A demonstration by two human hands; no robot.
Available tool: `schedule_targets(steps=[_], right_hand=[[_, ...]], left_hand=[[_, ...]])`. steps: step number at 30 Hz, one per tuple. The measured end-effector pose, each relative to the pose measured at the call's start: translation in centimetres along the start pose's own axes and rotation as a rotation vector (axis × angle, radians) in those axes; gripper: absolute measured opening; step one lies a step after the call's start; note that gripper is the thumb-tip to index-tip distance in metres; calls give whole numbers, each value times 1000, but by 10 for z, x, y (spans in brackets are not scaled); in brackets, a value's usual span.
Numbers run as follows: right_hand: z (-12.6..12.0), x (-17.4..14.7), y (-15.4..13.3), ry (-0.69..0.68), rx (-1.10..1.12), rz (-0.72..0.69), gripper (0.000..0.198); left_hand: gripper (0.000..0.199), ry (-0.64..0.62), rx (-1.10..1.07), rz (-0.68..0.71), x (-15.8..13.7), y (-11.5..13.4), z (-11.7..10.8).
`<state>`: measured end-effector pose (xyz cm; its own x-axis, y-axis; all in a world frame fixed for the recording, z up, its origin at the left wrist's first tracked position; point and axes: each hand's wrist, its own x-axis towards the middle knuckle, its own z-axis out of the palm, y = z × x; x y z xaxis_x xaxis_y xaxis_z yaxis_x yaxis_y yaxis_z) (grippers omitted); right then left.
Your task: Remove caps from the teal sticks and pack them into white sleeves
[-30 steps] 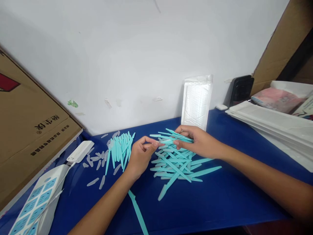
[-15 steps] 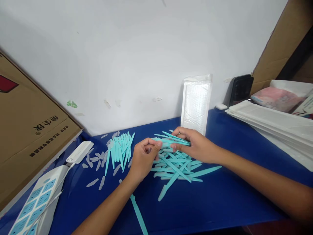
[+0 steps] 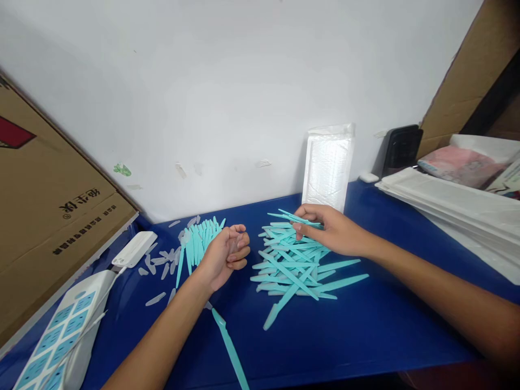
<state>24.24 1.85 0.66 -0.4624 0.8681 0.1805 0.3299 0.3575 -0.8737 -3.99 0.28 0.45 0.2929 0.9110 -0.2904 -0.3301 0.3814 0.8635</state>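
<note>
Several turquoise eyebrow razors (image 3: 284, 215) are held in the right hand (image 3: 319, 226), between the thumb and the bent fingers, above the larger razor pile (image 3: 290, 265) on the blue table (image 3: 365, 341). Half a second ago the left hand (image 3: 228, 254) was meeting the right one over this pile; now it is drawn away to the left, and it stands beside the smaller razor bundle (image 3: 198, 241). This means that the two hands are not working together on one piece now, and the right hand alone carries the held razors.

The fingers of the left hand are curled loosely, with a narrow space inside. I cannot tell if a small translucent cap is hidden there. The left hand and its wrist cover a part of the smaller bundle, and of the loose translucent caps (image 3: 155, 299) lying near it. How many razors the right hand holds is difficult to count, because they overlap and the fingers hide their ends. One separate razor (image 3: 232, 349) is cut off by the lower edge of the view.
</note>
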Motion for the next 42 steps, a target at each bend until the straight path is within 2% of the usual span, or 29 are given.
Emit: schedule_targets(steps=[8,12,16,19,22,27,29,34,39,42], right_hand=[[-1,0,-4,-6,5,23,28],[-2,-1,-7,-26,52,32,28],[-2,-2,-7,-36,83,27,28],[-2,-2,-7,-42,81,31,28],[-2,-2,-7,-43,76,31,29],[-2,-2,-6,-33,68,24,29],[-2,-2,-6,-31,68,26,29],[-2,-1,-7,-28,52,34,29],[-2,-1,-7,-29,59,27,29],[-2,-2,-6,-38,64,30,28]], left_hand=[[37,10,94,151,0,-1,4],[36,77,150,197,3,-3,2],[34,143,175,147,4,-8,2],[24,177,141,136,4,-8,1],[13,192,69,117,5,-4,0],[9,187,-125,8,4,4,0],[14,208,-162,-14,4,4,2],[30,238,-17,56,4,1,4],[19,173,137,120,4,0,1],[33,108,232,150,4,-3,0]])
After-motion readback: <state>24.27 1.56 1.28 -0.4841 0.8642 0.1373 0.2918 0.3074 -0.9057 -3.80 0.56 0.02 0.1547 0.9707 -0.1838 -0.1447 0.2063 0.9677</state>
